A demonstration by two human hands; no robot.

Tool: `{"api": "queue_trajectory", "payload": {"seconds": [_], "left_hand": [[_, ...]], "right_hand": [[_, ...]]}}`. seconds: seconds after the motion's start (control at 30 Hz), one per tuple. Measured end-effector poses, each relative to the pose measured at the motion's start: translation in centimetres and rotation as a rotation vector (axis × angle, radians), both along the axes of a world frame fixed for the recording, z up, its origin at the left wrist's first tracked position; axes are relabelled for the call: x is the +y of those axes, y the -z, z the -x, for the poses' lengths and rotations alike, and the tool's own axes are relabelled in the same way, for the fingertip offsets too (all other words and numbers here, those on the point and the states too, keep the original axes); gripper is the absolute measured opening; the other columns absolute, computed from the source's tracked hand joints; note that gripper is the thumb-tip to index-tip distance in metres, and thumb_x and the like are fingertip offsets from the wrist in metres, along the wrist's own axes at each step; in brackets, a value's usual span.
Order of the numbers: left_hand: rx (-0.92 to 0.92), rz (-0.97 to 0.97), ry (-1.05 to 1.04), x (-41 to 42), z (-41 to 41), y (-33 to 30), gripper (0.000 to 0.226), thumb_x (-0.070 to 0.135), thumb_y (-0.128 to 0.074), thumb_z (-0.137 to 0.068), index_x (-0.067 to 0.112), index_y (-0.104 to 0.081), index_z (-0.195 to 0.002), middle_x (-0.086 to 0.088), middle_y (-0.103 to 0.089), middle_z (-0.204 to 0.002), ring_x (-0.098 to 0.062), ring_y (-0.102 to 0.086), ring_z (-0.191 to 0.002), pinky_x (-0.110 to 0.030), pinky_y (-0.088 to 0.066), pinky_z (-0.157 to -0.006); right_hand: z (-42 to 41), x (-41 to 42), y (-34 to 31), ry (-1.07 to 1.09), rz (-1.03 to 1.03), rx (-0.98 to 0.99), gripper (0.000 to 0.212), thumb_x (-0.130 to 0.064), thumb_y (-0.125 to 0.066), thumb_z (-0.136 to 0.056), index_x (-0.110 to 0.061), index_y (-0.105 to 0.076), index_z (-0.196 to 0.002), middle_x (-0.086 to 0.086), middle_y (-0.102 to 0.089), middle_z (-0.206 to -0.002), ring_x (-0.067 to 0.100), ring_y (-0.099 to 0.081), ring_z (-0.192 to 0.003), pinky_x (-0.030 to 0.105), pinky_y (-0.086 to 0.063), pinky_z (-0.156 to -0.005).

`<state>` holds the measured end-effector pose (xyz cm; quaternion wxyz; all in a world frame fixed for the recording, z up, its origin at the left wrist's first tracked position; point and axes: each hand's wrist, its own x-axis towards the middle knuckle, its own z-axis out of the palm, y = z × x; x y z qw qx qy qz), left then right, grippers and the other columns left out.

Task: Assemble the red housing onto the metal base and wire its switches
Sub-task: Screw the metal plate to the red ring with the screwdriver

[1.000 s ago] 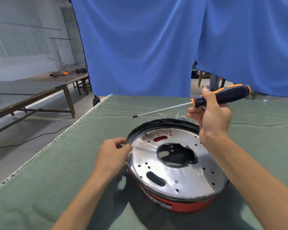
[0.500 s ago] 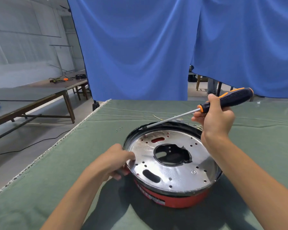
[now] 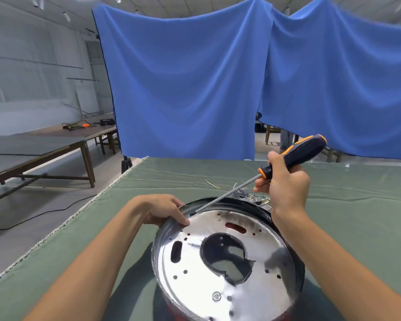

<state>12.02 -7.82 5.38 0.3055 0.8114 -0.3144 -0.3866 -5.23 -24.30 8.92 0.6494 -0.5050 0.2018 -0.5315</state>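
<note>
The metal base [image 3: 227,262] is being steadied on the green table [image 3: 357,216], its rim at ten o'clock being gripped by the curled fingers of the left hand [image 3: 162,210]. A screwdriver [image 3: 264,174] is being held by the handle in the closed right hand [image 3: 285,181] at one o'clock, its tip being pressed near the rim at eleven o'clock. The red housing [image 3: 183,309] is being glimpsed beneath the base.

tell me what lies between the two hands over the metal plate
Head view: the screwdriver shaft slants from the right hand to its tip beside the left hand, above the metal plate.
</note>
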Motion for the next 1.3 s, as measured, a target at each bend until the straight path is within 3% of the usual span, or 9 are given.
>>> {"api": "queue_trajectory", "payload": {"seconds": [0.2,0.3,0.4,0.57,0.7,0.8,0.9,1.07,1.3], "left_hand": [[0.02,-0.089,0.196,-2.8,1.3,-0.7,0.009,-0.001,-0.062,-0.086,0.007,-0.062,-0.082,-0.009,-0.066,-0.072,-0.024,-0.065,-0.068,-0.035,-0.058,-0.068],[-0.045,-0.01,0.184,-2.8,2.1,-0.7,0.01,0.006,-0.063,-0.087,0.01,-0.067,-0.095,-0.006,-0.069,-0.084,-0.017,-0.067,-0.072,-0.033,-0.056,-0.076],[-0.079,0.157,0.011,-1.1,2.1,-0.9,0.022,0.027,-0.067,-0.087,0.018,-0.069,-0.107,0.0,-0.07,-0.099,-0.013,-0.063,-0.084,-0.025,-0.051,-0.074],[-0.06,0.375,-0.294,3.5,3.0,0.4,0.02,0.034,-0.062,-0.089,0.018,-0.073,-0.094,-0.007,-0.072,-0.099,-0.013,-0.063,-0.077,-0.02,-0.048,-0.057],[-0.004,0.496,-0.376,4.8,4.8,2.7,0.017,0.026,-0.057,-0.093,0.026,-0.074,-0.096,0.007,-0.074,-0.094,-0.006,-0.068,-0.081,-0.017,-0.05,-0.068],[0.069,0.609,-0.431,4.3,5.7,4.0,0.021,0.015,-0.053,-0.095,0.02,-0.071,-0.103,0.012,-0.074,-0.094,-0.002,-0.069,-0.08,-0.011,-0.049,-0.064],[0.078,0.663,-0.466,3.6,6.1,4.4,0.022,0.008,-0.052,-0.094,0.014,-0.072,-0.1,0.005,-0.075,-0.089,-0.002,-0.069,-0.073,-0.012,-0.05,-0.064],[-0.008,0.643,-0.419,3.4,6.6,4.4,0.025,0.012,-0.055,-0.094,-0.005,-0.073,-0.091,-0.024,-0.071,-0.087,-0.022,-0.061,-0.074,-0.032,-0.048,-0.072],[-0.056,0.632,-0.398,4.1,7.2,3.5,0.012,0.005,-0.065,-0.085,0.007,-0.077,-0.086,-0.01,-0.075,-0.082,-0.01,-0.064,-0.065,-0.018,-0.05,-0.062]], "right_hand": [[0.5,-0.5,-0.4,0.048,0.082,0.052,0.018,-0.02,-0.059,-0.088,-0.012,-0.049,-0.075,-0.004,-0.053,-0.044,0.013,-0.046,-0.029,0.022,-0.039,-0.031],[0.6,-0.5,-0.4,0.073,0.098,0.07,0.018,-0.019,-0.059,-0.087,-0.012,-0.049,-0.074,0.003,-0.052,-0.051,0.013,-0.044,-0.028,0.021,-0.035,-0.03],[0.5,0.1,-0.6,0.073,0.105,0.054,0.018,-0.018,-0.058,-0.087,-0.014,-0.047,-0.073,0.004,-0.051,-0.053,0.013,-0.043,-0.027,0.019,-0.033,-0.029],[-0.5,1.7,-1.3,0.042,0.178,0.031,0.021,-0.016,-0.057,-0.087,-0.015,-0.045,-0.069,-0.005,-0.048,-0.046,0.014,-0.043,-0.028,0.019,-0.032,-0.03],[-1.7,2.8,-1.8,0.04,0.301,0.057,0.022,-0.018,-0.057,-0.086,-0.013,-0.045,-0.068,-0.004,-0.048,-0.048,0.016,-0.044,-0.03,0.02,-0.032,-0.031],[-2.3,3.2,-1.6,0.012,0.355,0.064,0.021,-0.018,-0.057,-0.086,-0.012,-0.046,-0.069,-0.006,-0.049,-0.046,0.016,-0.045,-0.031,0.021,-0.033,-0.032],[-2.8,3.0,-1.5,0.001,0.383,0.064,0.022,-0.017,-0.057,-0.086,-0.011,-0.045,-0.069,-0.007,-0.048,-0.044,0.017,-0.044,-0.031,0.02,-0.032,-0.032],[-3.4,2.3,-1.5,0.008,0.374,0.06,0.02,-0.017,-0.056,-0.086,0.001,-0.051,-0.079,-0.006,-0.049,-0.047,0.015,-0.044,-0.03,0.019,-0.032,-0.032],[-3.7,2.0,-1.2,0.012,0.354,0.051,0.018,-0.017,-0.055,-0.083,-0.011,-0.046,-0.069,-0.006,-0.047,-0.045,0.014,-0.04,-0.028,0.018,-0.029,-0.032]]}}
